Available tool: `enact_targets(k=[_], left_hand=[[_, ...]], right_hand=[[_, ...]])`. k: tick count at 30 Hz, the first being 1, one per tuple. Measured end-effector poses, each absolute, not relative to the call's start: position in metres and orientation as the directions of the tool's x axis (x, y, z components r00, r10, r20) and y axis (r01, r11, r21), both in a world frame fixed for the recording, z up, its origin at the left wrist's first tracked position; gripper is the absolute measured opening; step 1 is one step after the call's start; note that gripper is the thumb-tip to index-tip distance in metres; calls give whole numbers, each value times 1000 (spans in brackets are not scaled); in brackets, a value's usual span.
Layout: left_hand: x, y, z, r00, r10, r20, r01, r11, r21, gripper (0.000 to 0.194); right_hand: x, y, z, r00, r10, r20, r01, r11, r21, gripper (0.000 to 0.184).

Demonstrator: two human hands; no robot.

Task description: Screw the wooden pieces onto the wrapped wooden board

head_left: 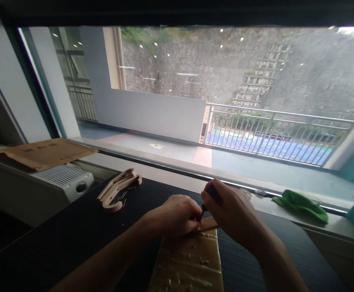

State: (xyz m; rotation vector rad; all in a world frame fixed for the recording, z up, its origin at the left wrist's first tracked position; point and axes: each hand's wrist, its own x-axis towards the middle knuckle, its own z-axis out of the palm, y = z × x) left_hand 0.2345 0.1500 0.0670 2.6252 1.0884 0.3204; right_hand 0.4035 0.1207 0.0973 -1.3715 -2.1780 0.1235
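the right hand (233, 205) has its grip closed around the screwdriver (214, 194), tip down; the left hand (175, 215) bunches at the tip, likely for steadying, its exact grip hidden; the wooden piece (209, 224) lies across the wrapped block (192, 259), far end

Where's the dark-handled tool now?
Head view, lower half, just right of centre: the dark-handled tool is in the right hand, pointing down toward the wooden strip beside the left hand.
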Motion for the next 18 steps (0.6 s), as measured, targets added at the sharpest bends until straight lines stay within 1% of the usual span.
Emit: enact_targets(k=[3, 6, 8, 12, 15, 18], left_hand=[[235, 150, 67, 679, 728, 98, 663, -664, 346, 10], [235, 150, 66, 670, 735, 103, 667, -657, 351, 9], [234, 150, 66, 672, 734, 103, 664, -658, 356, 10], [235, 151, 64, 685, 719, 118, 646, -675, 357, 11], [235, 151, 63, 688, 717, 112, 646, -675, 356, 11], [234, 152, 65, 694, 712, 107, 642, -680, 354, 11]], right_hand=[[402, 125, 93, -282, 868, 409, 821, 439, -365, 30], [402, 130, 88, -214, 879, 425, 841, 387, -377, 35], [402, 131, 88, -204, 878, 433, 835, 387, -391, 34], [404, 128, 92, -247, 859, 450, 787, 448, -424, 20], [403, 128, 93, -278, 845, 457, 780, 476, -406, 22], [403, 132, 89, -240, 855, 460, 806, 439, -397, 24]])
